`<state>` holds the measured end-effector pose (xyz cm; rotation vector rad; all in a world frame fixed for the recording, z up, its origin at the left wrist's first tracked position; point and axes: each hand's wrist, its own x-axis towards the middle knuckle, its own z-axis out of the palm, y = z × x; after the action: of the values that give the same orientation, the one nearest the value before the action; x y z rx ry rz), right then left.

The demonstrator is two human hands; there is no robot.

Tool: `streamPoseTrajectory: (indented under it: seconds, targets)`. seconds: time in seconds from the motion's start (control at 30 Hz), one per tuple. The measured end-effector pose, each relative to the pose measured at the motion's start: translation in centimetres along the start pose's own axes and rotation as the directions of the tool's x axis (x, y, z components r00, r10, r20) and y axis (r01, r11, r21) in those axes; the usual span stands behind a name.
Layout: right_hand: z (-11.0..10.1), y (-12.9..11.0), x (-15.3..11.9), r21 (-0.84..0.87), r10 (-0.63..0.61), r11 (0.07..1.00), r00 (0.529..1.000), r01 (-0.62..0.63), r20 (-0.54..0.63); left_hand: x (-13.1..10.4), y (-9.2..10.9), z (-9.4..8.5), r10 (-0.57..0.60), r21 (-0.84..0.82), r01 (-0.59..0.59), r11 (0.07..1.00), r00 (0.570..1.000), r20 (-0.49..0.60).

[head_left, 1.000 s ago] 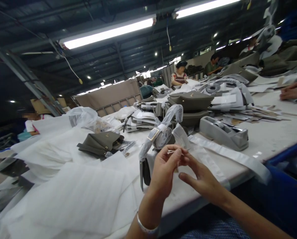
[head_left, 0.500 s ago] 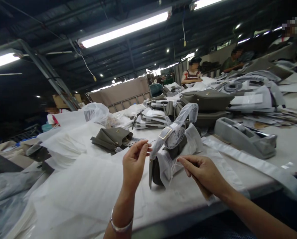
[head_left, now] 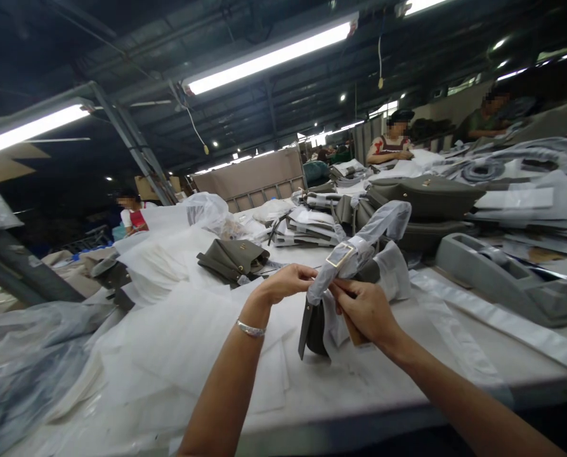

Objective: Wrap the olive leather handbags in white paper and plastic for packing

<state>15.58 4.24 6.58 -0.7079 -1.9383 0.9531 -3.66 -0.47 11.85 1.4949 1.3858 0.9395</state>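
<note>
A dark olive handbag (head_left: pixel 315 327) stands on edge on the table in front of me, its side wrapped in white tissue. Its strap (head_left: pixel 383 221) is covered in clear film and rises over the top, with a gold rectangular buckle (head_left: pixel 340 254). My left hand (head_left: pixel 288 282) wears a silver bangle and has its fingertips pinched at the left of the strap; what lies between them is hidden. On the other side, my right hand (head_left: pixel 366 309) is closed on a brown hang tag (head_left: pixel 354 329), its fingertips touching the strap's wrapped base.
White tissue sheets (head_left: pixel 169 355) cover the table on the left. A grey tape dispenser (head_left: pixel 502 276) stands right, beside a white strip (head_left: pixel 497 311). Another olive bag (head_left: pixel 233 259) and stacked bags (head_left: pixel 421 197) lie behind. A co-worker (head_left: pixel 392 141) sits across the table.
Both hands have come together at the strap, the left moving right and the right moving in. The white string that hung from my right fingertips is no longer visible. The view has shifted.
</note>
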Motion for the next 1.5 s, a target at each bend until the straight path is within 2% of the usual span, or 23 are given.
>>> streamPoseTrajectory:
  seconds: [0.1,0.23,0.33,0.43,0.57,0.67,0.77,0.83,0.9,0.97,1.17,1.23,1.33,1.43,1.5]
  targets:
    - [0.0,-0.2,0.4,0.000,0.009,1.000,1.000,-0.009,-0.003,0.4,-0.6,0.2,-0.025,-0.074,0.025,0.997,1.000,0.000]
    - [-0.3,0.1,0.2,0.062,0.065,0.996,0.997,-0.067,0.041,0.0,-1.8,0.5,-0.024,-0.220,-0.003,0.975,0.992,-0.123]
    - [-0.5,0.6,-0.8,0.129,0.055,0.990,0.998,-0.060,0.042,-1.3,-2.4,0.5,-0.015,-0.359,-0.064,0.931,0.977,-0.214]
    - [-0.6,0.7,-2.1,0.211,0.061,0.975,0.997,-0.068,0.039,-3.0,-2.7,0.7,-0.012,-0.481,-0.114,0.869,0.968,-0.250]
    - [-0.4,0.3,-3.4,0.395,0.013,0.919,1.000,-0.004,-0.021,-4.5,-3.3,1.5,0.015,-0.594,-0.225,0.772,0.941,-0.337]
    - [-0.3,0.2,-3.7,0.556,0.014,0.829,0.996,-0.059,0.085,-4.7,-3.6,2.3,0.060,-0.635,-0.330,0.698,0.911,-0.407]
    - [-0.4,0.3,-3.7,0.652,-0.068,0.754,0.980,-0.074,0.190,-4.5,-3.8,3.0,0.084,-0.640,-0.389,0.663,0.888,-0.453]
    - [-0.5,0.1,-3.4,0.585,-0.151,0.811,0.972,0.017,0.181,-4.3,-3.9,3.3,0.075,-0.632,-0.387,0.672,0.884,-0.461]
    - [-0.5,-0.5,-3.1,0.428,-0.244,0.887,0.963,0.175,0.112,-4.0,-4.0,3.4,0.059,-0.621,-0.358,0.697,0.892,-0.448]
    - [-0.5,-1.3,-2.7,0.281,-0.314,0.914,0.949,0.294,0.029,-3.7,-4.2,3.5,0.055,-0.605,-0.338,0.721,0.898,-0.436]
    - [-0.1,-2.8,-0.9,0.025,-0.314,0.947,0.941,0.319,-0.123,-3.2,-4.1,3.9,0.127,-0.530,-0.397,0.749,0.871,-0.474]
    - [0.0,-2.9,-0.3,-0.076,-0.365,0.931,0.924,0.358,-0.116,-3.3,-4.0,4.1,0.156,-0.507,-0.435,0.744,0.851,-0.501]
    - [0.0,-3.1,0.1,-0.269,-0.449,0.865,0.893,0.424,-0.036,-3.4,-3.9,4.4,0.182,-0.485,-0.490,0.724,0.814,-0.552]
    - [-0.2,-3.7,0.3,-0.487,-0.507,0.736,0.859,0.470,0.063,-3.4,-3.6,4.6,0.191,-0.451,-0.542,0.709,0.764,-0.617]
    - [-0.3,-4.4,0.4,-0.584,-0.504,0.658,0.854,0.475,0.128,-3.5,-3.0,4.7,0.202,-0.422,-0.556,0.717,0.744,-0.637]
